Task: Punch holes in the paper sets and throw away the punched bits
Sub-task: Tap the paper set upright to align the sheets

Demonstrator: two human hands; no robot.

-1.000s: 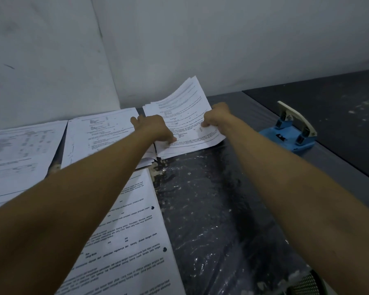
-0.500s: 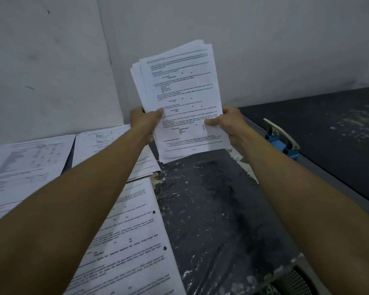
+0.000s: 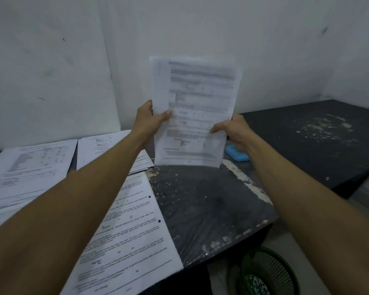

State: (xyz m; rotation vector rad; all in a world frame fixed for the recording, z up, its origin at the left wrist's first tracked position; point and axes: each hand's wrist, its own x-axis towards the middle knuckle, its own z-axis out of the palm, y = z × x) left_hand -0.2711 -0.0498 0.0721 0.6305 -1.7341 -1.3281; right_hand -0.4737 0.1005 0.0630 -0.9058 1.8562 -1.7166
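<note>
Two hands hold one paper set [image 3: 192, 111] upright above the bench [image 3: 211, 209], its lower edge just clear of the top. Left hand [image 3: 149, 121] grips the left margin, thumb across the front; right hand [image 3: 232, 129] grips the right margin lower down, thumb likewise on the face.

Paper set: several printed sheets, blurred here; edges look nearly squared. Judged light, limp and slippery between sheets, so it is likely to fan or sag if held by one corner. Best taken by both long margins as now, then pinched near the edge to be punched.

Punch [image 3: 237, 154]: blue, on the bench just behind the right hand, mostly hidden by it.

Punched set [image 3: 128, 237]: flat on the bench beneath the left forearm, two holes showing along its right edge.

Other sets [image 3: 36, 165]: flat, left of the left hand.

Basket [image 3: 268, 273]: green mesh, on the floor below the right forearm; white flecks inside.
</note>
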